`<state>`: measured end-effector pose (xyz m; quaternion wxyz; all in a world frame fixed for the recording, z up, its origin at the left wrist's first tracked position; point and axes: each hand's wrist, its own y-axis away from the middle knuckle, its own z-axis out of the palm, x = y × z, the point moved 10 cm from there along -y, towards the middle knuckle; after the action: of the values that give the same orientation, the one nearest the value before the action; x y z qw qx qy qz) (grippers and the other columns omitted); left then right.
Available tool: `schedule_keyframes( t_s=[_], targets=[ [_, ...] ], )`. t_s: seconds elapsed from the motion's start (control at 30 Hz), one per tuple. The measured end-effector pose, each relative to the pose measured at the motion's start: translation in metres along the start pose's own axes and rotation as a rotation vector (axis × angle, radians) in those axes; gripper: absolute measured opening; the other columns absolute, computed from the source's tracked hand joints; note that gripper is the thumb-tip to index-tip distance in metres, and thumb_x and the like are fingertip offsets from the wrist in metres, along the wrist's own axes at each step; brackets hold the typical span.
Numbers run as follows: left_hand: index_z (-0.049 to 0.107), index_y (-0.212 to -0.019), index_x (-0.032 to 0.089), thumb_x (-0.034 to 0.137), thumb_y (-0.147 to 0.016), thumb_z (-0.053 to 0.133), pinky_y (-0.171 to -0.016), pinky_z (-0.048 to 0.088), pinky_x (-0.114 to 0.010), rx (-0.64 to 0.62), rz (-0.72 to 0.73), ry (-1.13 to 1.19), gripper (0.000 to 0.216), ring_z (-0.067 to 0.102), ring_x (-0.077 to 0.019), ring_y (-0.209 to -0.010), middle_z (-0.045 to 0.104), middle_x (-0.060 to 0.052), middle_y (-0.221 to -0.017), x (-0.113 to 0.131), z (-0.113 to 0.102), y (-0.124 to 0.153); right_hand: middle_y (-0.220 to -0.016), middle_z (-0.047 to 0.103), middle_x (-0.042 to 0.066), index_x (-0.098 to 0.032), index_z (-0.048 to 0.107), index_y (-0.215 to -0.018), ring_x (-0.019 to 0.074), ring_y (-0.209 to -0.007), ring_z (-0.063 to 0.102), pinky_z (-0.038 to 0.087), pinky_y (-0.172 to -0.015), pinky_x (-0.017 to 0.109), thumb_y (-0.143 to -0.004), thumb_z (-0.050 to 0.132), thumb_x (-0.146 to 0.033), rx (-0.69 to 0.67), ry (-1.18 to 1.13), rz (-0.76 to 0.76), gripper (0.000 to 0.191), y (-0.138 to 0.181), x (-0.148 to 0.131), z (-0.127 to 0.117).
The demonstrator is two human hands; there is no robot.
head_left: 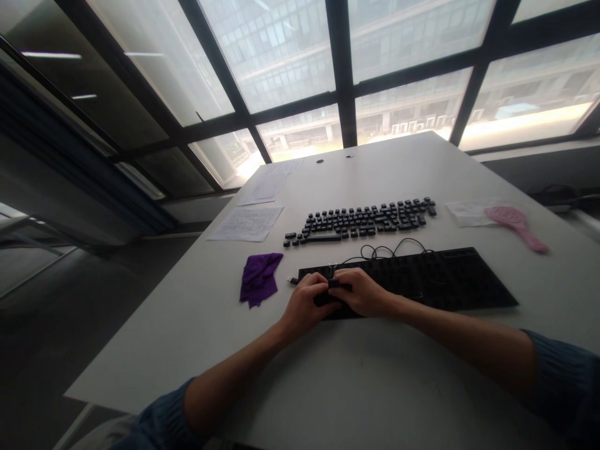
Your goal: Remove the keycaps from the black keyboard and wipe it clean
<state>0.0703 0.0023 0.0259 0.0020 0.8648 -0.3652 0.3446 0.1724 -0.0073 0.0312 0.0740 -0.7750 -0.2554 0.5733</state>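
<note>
A black keyboard base with its keycaps taken off lies on the white table. Both hands meet at its left end. My left hand is closed, fingers curled against a small black piece, likely a keycap, at the board's corner. My right hand is closed too, pinching a small tool with thin wire prongs that stick up between the hands. The removed keycaps are laid out in rows beyond the board. The keyboard's black cable loops between the keycaps and the board.
A crumpled purple cloth lies left of the keyboard. Printed sheets sit at the far left. A pink brush rests on a paper at the right. Large windows stand behind the table; the floor drops off to the left.
</note>
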Motion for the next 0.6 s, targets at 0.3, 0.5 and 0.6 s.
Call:
schedule_keyframes(
  t_s=[0.3,0.5,0.6],
  targets=[
    [0.074,-0.089,0.021,0.028,-0.078,0.079,-0.083,0.050,-0.035,0.031,-0.017,0.085,0.014,0.061,-0.0213,-0.093,0.065,-0.006,-0.097,-0.002,-0.005,0.000,-0.067,0.058,-0.001,-0.014,0.065,-0.073,0.0125,-0.061,0.050,0.038,-0.056,0.023,-0.088,0.063,-0.024,0.053,-0.145,0.081,0.017,-0.001,0.012,-0.003],
    [0.073,-0.094,0.022,0.026,-0.078,0.079,-0.082,0.053,-0.033,0.101,-0.040,0.098,0.018,0.066,-0.0208,-0.089,0.072,-0.004,-0.095,-0.002,-0.017,0.000,-0.074,0.060,0.002,-0.016,0.068,-0.077,0.0146,-0.069,0.055,0.044,-0.065,0.025,-0.088,0.064,-0.020,0.104,-0.102,-0.053,0.013,0.000,-0.002,-0.007],
    [0.068,-0.108,0.023,0.025,-0.075,0.080,-0.081,0.055,-0.032,0.143,-0.105,0.108,0.035,0.068,-0.0195,-0.086,0.073,-0.002,-0.094,-0.007,-0.019,0.001,-0.075,0.060,0.003,-0.016,0.070,-0.080,0.0148,-0.069,0.056,0.044,-0.065,0.025,-0.089,0.063,-0.019,0.089,-0.028,-0.068,0.011,0.000,-0.005,-0.004]
  ],
)
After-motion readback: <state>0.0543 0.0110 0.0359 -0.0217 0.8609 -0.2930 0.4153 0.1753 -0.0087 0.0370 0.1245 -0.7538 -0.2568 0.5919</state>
